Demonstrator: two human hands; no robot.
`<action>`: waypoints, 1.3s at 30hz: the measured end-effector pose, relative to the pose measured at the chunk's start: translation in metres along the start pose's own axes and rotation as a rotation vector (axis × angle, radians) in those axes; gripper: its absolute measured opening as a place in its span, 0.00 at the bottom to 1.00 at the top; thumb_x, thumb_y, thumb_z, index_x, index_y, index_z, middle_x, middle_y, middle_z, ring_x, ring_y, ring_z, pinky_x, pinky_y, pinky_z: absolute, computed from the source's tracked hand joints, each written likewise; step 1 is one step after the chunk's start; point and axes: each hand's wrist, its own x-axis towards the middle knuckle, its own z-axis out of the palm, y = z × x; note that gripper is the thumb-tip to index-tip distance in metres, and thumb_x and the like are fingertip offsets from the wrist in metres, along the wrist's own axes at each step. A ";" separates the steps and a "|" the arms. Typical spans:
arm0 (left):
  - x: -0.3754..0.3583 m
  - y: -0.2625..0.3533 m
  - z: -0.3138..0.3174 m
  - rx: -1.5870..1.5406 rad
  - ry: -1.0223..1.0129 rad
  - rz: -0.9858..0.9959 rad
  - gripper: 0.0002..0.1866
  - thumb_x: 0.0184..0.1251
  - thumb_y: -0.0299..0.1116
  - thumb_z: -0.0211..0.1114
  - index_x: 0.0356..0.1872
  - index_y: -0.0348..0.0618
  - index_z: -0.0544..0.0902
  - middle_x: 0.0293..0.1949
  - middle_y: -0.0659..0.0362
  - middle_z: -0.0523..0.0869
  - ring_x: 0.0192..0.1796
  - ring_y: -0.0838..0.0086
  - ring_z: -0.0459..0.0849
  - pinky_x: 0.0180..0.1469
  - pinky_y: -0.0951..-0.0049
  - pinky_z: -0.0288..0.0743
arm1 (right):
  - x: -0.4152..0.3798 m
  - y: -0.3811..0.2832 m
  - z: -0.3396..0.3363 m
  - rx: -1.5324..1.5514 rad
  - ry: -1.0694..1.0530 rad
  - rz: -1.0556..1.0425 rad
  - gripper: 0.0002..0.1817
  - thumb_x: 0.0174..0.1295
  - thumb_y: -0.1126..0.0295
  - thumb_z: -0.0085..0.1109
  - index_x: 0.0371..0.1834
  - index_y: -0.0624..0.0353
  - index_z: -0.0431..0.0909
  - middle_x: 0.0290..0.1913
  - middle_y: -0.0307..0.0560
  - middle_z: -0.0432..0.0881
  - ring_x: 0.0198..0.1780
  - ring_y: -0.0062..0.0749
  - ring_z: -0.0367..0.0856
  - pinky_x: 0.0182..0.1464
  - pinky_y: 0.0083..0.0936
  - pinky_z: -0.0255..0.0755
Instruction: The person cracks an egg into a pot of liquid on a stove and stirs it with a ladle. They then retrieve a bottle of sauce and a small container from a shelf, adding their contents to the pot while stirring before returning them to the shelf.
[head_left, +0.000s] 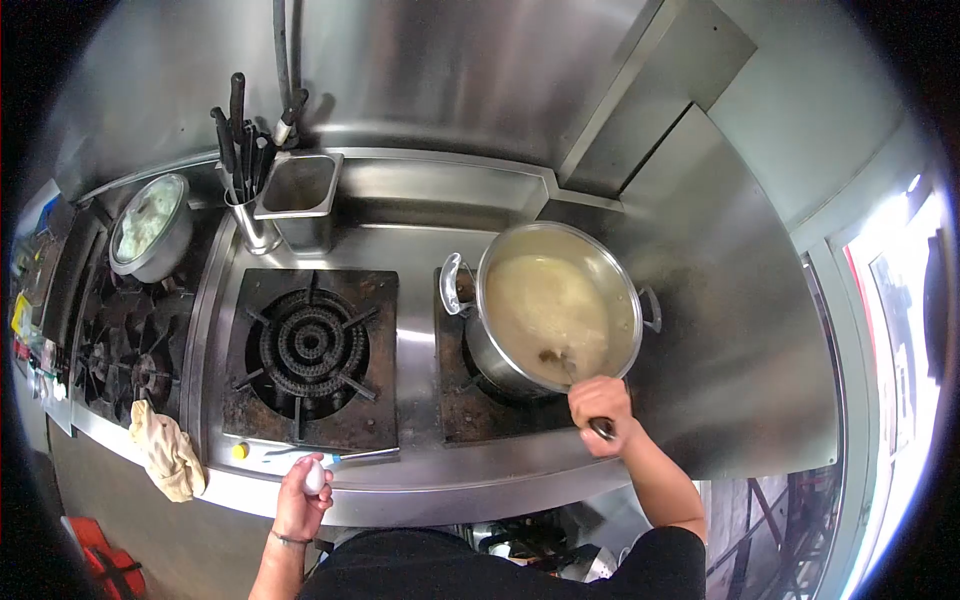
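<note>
- My right hand (602,415): fist wrapped round a utensil (602,429), far end sunk in the cloudy liquid (548,290).
- Pot (500,350): on the right burner (455,405), two side handles.
- My left hand (303,490): fingers curled on a white rounded thing (315,478), near the counter edge.
- Long thin tool (372,453): lies just beyond that hand.
- Left burner (310,342), bare; behind it, knives (236,145) and metal bin (300,190).
- Far left: bowl (165,262), cloth (165,450).
- Far-left clutter (22,312): writing too small to read.
</note>
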 end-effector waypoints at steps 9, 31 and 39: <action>-0.010 -0.001 -0.002 -0.017 0.020 0.012 0.16 0.70 0.43 0.53 0.49 0.43 0.73 0.29 0.57 0.79 0.22 0.78 0.73 0.21 0.80 0.65 | 0.013 0.082 -0.025 -0.450 0.386 0.006 0.10 0.40 0.72 0.53 0.11 0.57 0.61 0.14 0.44 0.62 0.16 0.33 0.64 0.22 0.28 0.59; -0.014 -0.002 0.005 0.015 0.011 0.012 0.16 0.70 0.43 0.53 0.49 0.43 0.72 0.29 0.57 0.79 0.21 0.78 0.72 0.20 0.80 0.66 | 0.024 0.036 -0.120 0.558 1.623 0.059 0.24 0.61 0.52 0.43 0.11 0.49 0.54 0.12 0.36 0.53 0.15 0.25 0.51 0.26 0.27 0.51; -0.013 -0.003 0.006 0.001 0.001 0.004 0.16 0.69 0.43 0.54 0.49 0.43 0.72 0.29 0.57 0.79 0.22 0.78 0.72 0.21 0.80 0.65 | 0.029 0.034 -0.081 0.064 0.871 -0.250 0.21 0.60 0.63 0.45 0.11 0.59 0.57 0.12 0.39 0.60 0.16 0.23 0.54 0.21 0.26 0.51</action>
